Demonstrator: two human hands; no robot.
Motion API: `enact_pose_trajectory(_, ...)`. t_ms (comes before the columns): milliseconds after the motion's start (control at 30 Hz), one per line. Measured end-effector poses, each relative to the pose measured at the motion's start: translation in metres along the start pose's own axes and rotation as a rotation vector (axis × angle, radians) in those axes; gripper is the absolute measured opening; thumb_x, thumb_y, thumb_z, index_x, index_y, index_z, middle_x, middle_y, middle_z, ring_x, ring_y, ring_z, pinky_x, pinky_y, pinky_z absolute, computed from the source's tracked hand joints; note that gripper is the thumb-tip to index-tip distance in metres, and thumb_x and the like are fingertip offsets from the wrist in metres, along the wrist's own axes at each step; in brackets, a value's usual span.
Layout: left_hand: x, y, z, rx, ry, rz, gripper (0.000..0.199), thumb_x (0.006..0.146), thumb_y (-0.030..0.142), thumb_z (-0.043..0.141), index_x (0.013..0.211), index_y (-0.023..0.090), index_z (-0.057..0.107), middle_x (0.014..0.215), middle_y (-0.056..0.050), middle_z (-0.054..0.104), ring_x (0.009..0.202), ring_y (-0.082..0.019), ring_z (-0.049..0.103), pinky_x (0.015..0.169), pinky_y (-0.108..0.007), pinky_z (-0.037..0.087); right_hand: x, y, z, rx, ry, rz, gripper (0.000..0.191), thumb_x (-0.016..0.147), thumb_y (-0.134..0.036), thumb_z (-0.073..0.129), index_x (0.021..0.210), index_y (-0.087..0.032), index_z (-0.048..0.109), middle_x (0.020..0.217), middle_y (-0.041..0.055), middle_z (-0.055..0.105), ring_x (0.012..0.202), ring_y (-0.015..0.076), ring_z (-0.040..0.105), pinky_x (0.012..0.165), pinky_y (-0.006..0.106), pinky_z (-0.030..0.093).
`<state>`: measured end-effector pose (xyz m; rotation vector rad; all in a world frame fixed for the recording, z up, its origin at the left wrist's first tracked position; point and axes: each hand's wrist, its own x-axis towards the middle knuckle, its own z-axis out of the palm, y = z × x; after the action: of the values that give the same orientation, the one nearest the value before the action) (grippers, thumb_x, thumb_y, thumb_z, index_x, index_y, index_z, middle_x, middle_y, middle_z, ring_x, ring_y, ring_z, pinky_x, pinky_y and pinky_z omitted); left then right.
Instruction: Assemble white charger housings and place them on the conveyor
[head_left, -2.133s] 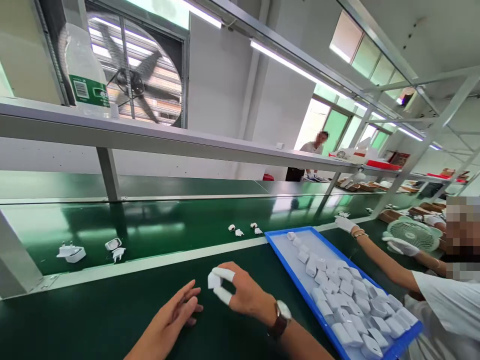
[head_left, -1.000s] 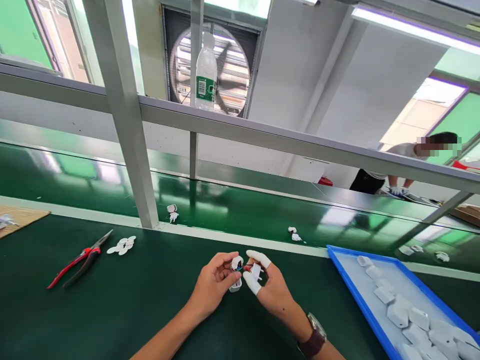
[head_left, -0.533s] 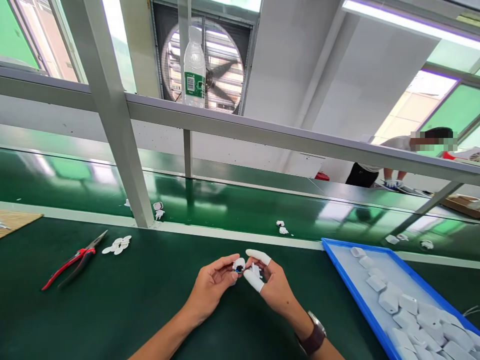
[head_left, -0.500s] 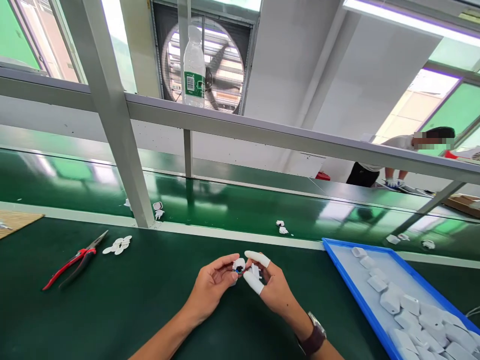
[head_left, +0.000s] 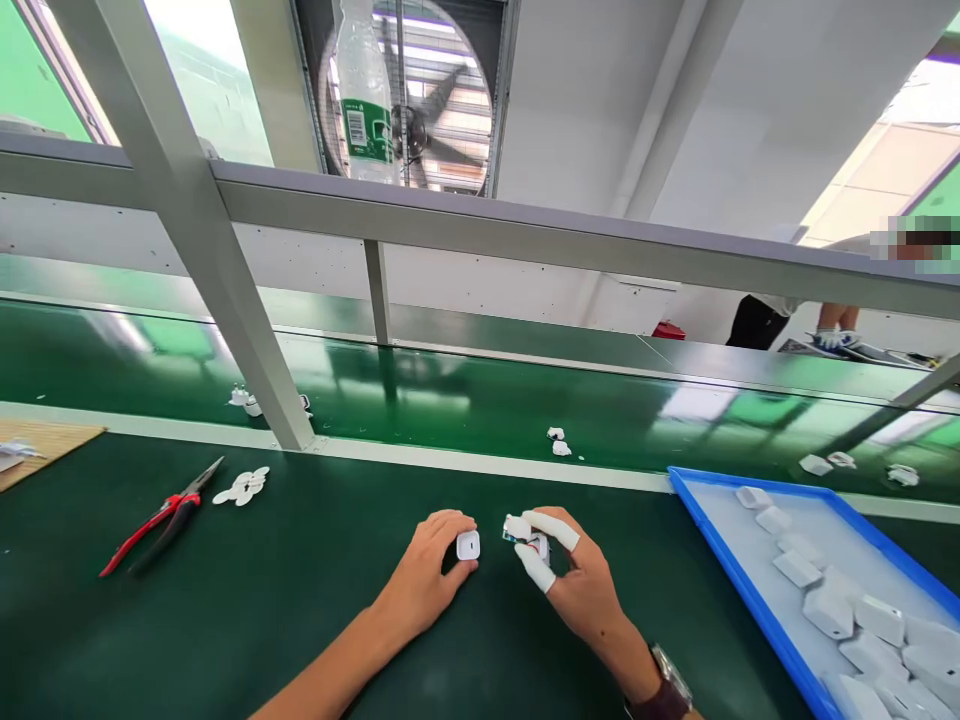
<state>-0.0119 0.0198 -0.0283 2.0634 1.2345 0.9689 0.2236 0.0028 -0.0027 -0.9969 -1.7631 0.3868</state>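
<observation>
White case (head_left: 468, 545) is now showing its slotted end, left hand (head_left: 426, 565) gripping it; right hand (head_left: 589, 580), now farther apart, is pinching wired parts (head_left: 519, 527).

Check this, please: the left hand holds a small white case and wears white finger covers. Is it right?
Not fully: the head view shows the white finger covers on the right hand, not on the left hand. The left hand does hold a small white case.

On the surface (head_left: 337, 540), from the left hand (head_left: 429, 568), pliers (head_left: 177, 505) lie at nine o'clock, discs (head_left: 241, 487) beside their tips; a tray (head_left: 726, 520) holding casings (head_left: 829, 610) sits at three, beyond the right hand (head_left: 585, 578).
</observation>
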Motion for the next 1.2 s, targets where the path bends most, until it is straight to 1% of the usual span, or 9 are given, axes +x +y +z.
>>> enact_pose_trajectory(100, 0.0, 0.002, 0.0, -0.04, 0.027, 0.066, 0.033, 0.091, 0.016, 0.058, 0.122, 0.027, 0.063, 0.127, -0.005, 0.069, 0.118, -0.023, 0.066, 0.106, -0.044, 0.055, -0.002, -0.003, 0.002, -0.048, -0.043, -0.123, 0.036, 0.094, -0.012, 0.058, 0.125, -0.029, 0.061, 0.105, 0.0053, 0.069, 0.082, 0.0161, 0.067, 0.066, 0.027, 0.057)
enact_pose_trajectory(167, -0.001, 0.006, 0.0, -0.059, 0.055, 0.12, 0.03, 0.094, 0.019, 0.057, 0.122, 0.026, 0.062, 0.127, -0.006, 0.069, 0.117, -0.022, 0.066, 0.105, -0.041, 0.055, -0.004, -0.005, 0.004, -0.064, -0.076, -0.146, 0.041, 0.095, -0.011, 0.056, 0.13, -0.03, 0.057, 0.106, 0.0056, 0.069, 0.083, 0.0166, 0.068, 0.066, 0.028, 0.058)
enact_pose_trajectory(267, -0.002, 0.011, -0.001, -0.065, 0.089, 0.156, 0.029, 0.095, 0.022, 0.059, 0.123, 0.026, 0.063, 0.123, -0.006, 0.07, 0.114, -0.022, 0.067, 0.102, -0.039, 0.057, -0.006, -0.008, 0.008, -0.059, -0.088, -0.131, 0.043, 0.094, -0.011, 0.057, 0.133, -0.029, 0.053, 0.104, 0.0054, 0.069, 0.078, 0.0161, 0.067, 0.066, 0.029, 0.06)
enact_pose_trajectory(367, -0.003, 0.014, -0.003, -0.065, 0.115, 0.133, 0.029, 0.094, 0.024, 0.064, 0.122, 0.027, 0.062, 0.116, -0.005, 0.072, 0.105, -0.021, 0.07, 0.095, -0.037, 0.059, -0.006, -0.013, 0.009, -0.059, -0.085, -0.196, 0.043, 0.093, -0.008, 0.057, 0.131, -0.03, 0.054, 0.108, 0.0068, 0.069, 0.087, 0.0184, 0.069, 0.072, 0.031, 0.061)
enact_pose_trajectory(433, -0.002, 0.015, -0.004, -0.066, 0.134, 0.167, 0.029, 0.094, 0.024, 0.065, 0.122, 0.027, 0.062, 0.113, -0.004, 0.073, 0.102, -0.02, 0.071, 0.092, -0.035, 0.06, -0.006, -0.016, 0.01, -0.073, -0.092, -0.254, 0.046, 0.094, -0.006, 0.056, 0.133, -0.03, 0.054, 0.11, 0.0078, 0.069, 0.093, 0.0199, 0.069, 0.076, 0.033, 0.062)
enact_pose_trajectory(600, -0.002, 0.016, -0.005, -0.074, 0.17, 0.308, 0.032, 0.096, 0.021, 0.064, 0.127, 0.028, 0.061, 0.117, -0.004, 0.072, 0.108, -0.019, 0.069, 0.095, -0.033, 0.059, -0.011, -0.017, 0.012, -0.13, -0.084, -0.302, 0.052, 0.093, -0.005, 0.058, 0.139, -0.028, 0.051, 0.11, 0.0092, 0.069, 0.098, 0.0224, 0.069, 0.084, 0.039, 0.063)
enact_pose_trajectory(800, -0.003, 0.015, -0.005, -0.072, 0.15, 0.314, 0.029, 0.097, 0.021, 0.061, 0.126, 0.027, 0.062, 0.116, -0.006, 0.072, 0.107, -0.021, 0.069, 0.095, -0.035, 0.06, -0.014, -0.013, 0.012, -0.218, -0.063, -0.342, 0.056, 0.094, -0.007, 0.058, 0.144, -0.031, 0.048, 0.111, 0.0095, 0.07, 0.099, 0.0243, 0.071, 0.086, 0.043, 0.064)
enact_pose_trajectory(967, -0.003, 0.016, -0.005, -0.067, 0.135, 0.335, 0.028, 0.097, 0.018, 0.061, 0.124, 0.026, 0.063, 0.115, -0.006, 0.071, 0.108, -0.02, 0.068, 0.096, -0.034, 0.059, -0.013, -0.014, 0.011, -0.299, -0.063, -0.394, 0.055, 0.094, -0.008, 0.057, 0.145, -0.027, 0.048, 0.111, 0.0109, 0.071, 0.1, 0.0263, 0.071, 0.086, 0.045, 0.064)
enact_pose_trajectory(1200, -0.003, 0.016, -0.006, -0.062, 0.115, 0.371, 0.032, 0.097, 0.015, 0.061, 0.127, 0.026, 0.061, 0.117, -0.006, 0.069, 0.109, -0.02, 0.066, 0.097, -0.034, 0.057, -0.013, -0.015, 0.012, -0.29, -0.099, -0.365, 0.05, 0.093, -0.005, 0.057, 0.14, -0.021, 0.052, 0.109, 0.0126, 0.07, 0.099, 0.0259, 0.069, 0.085, 0.043, 0.064)
